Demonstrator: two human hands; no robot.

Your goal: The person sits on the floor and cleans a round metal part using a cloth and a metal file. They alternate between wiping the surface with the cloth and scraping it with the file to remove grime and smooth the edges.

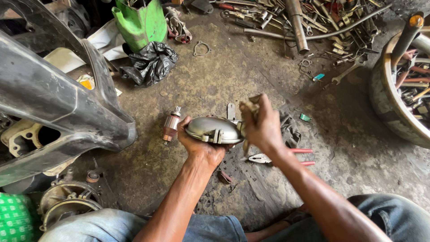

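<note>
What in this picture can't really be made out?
Head view:
- Underside of the metal cover: hidden by the left hand.
- Pliers: jaws partly behind the right hand and its rag.
- Tool pile: too small, cut by top edge.

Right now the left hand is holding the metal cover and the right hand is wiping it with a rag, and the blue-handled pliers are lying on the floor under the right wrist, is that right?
Nearly. In the head view the pliers have red handles, not blue. The rest stands: left hand holds the metal cover, right hand presses a rag to it.
</note>
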